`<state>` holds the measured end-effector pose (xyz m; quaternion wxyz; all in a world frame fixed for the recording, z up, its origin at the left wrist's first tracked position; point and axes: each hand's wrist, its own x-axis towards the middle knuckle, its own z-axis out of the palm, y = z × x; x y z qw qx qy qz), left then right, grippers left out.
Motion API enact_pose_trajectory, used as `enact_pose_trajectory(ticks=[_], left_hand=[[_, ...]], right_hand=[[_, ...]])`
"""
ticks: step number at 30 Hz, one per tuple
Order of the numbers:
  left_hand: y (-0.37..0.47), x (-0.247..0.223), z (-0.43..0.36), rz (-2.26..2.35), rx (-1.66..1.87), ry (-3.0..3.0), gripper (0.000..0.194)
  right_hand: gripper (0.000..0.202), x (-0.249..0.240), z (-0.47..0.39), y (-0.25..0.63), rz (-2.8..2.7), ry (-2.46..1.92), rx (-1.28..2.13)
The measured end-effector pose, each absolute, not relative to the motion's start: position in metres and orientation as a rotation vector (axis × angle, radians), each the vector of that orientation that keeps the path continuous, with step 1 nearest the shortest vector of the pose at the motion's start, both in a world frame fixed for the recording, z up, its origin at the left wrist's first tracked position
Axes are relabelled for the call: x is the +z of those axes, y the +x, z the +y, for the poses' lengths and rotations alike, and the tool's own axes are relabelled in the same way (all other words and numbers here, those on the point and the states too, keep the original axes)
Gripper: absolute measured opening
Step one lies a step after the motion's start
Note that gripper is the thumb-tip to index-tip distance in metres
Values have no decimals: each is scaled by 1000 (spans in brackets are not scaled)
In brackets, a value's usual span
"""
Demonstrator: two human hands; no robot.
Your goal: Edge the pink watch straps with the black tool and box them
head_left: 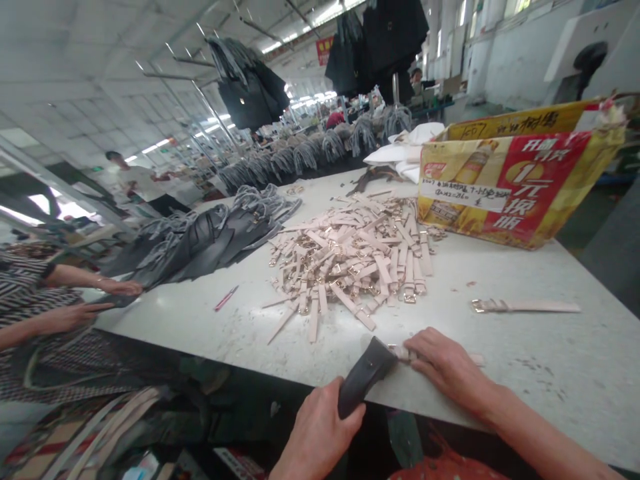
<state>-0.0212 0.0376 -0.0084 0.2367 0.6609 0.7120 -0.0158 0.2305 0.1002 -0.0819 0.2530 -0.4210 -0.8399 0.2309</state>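
Observation:
My left hand (325,423) is closed round a dark grey leather piece (367,375) that tilts up to the right over the table's front edge. The fingers of my right hand (443,357) are pressed on a pale pink buckled strap (400,352) at the far end of the dark piece. Part of that strap is hidden under the hand. Beyond my hands lies a heap of pale pink straps with metal buckles (350,257). One more buckled strap (530,307) lies alone on the right.
A yellow and red carton (500,180) stands at the right back of the white table (240,347). Dark bag pieces (200,240) with grey cords are piled at left, near a co-worker's hands (75,307). A small red pen-like tool (227,299) lies between.

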Motion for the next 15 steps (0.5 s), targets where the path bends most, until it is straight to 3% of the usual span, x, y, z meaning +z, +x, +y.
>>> enact_pose_trajectory(ticks=[10, 15], left_hand=[[-32, -5, 20, 2035, -75, 1681, 37], [-32, -15, 18, 2086, -101, 1687, 44]], right_hand=[[21, -70, 178, 404, -2158, -1430, 200], [25, -70, 213, 365, -2249, -1327, 210]])
